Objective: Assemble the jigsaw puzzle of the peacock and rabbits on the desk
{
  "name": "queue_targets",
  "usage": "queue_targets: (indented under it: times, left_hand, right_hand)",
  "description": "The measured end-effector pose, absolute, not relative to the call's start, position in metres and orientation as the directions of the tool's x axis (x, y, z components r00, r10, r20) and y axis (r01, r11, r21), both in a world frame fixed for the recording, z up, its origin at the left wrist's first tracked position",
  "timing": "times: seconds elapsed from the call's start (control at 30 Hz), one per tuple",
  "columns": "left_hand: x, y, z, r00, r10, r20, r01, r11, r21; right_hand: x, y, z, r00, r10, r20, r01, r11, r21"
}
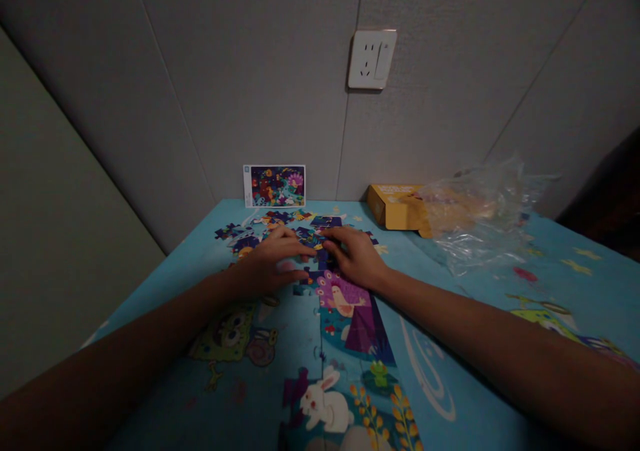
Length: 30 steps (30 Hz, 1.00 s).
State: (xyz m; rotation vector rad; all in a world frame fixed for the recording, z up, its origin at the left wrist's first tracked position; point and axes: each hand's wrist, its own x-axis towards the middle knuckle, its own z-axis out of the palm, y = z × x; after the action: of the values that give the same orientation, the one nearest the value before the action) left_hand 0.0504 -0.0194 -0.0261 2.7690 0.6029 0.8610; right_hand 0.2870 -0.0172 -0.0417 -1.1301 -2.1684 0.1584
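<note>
A partly joined jigsaw puzzle (345,331) runs from the near edge towards the wall, showing a white rabbit, a frog and a pink-purple bird. At its far end my right hand (357,254) has thumb and fingertips bent together at a dark blue puzzle piece (325,259); the fingers partly hide the contact. Just to the left, my left hand (275,257) reaches in with fingers stretched and thumb apart, its fingertips beside the same spot. Loose puzzle pieces (245,243) lie scattered beyond and left of my hands.
A picture card (275,186) leans upright against the wall, showing a colourful scene. To the right lie a yellow box (397,207) and a crumpled clear plastic bag (475,217). A blue cartoon-printed cover (170,311) lies beneath everything. A socket (373,59) is on the wall.
</note>
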Motion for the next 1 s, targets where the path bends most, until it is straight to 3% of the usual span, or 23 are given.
queue_targets:
  times: [0.2, 0.43, 0.57, 1.0]
  left_hand:
    - [0.048, -0.012, -0.026, 0.634, 0.543, 0.55, 0.49, -0.833, 0.257]
    - [0.049, -0.01, -0.032, 0.602, 0.606, 0.52, 0.461, -0.796, 0.393]
    - [0.05, -0.013, -0.028, 0.592, 0.638, 0.492, 0.469, -0.77, 0.433]
    - [0.046, -0.007, -0.031, 0.591, 0.666, 0.455, 0.514, -0.745, 0.424]
  right_hand:
    - [0.285, -0.019, -0.038, -0.515, 0.686, 0.514, 0.573, 0.721, -0.388]
    - [0.282, -0.019, -0.038, -0.599, 0.629, 0.496, 0.551, 0.773, -0.315]
    - [0.284, -0.021, -0.04, -0.588, 0.635, 0.501, 0.537, 0.77, -0.344]
    - [0.284, -0.018, -0.042, -0.611, 0.61, 0.503, 0.54, 0.787, -0.299]
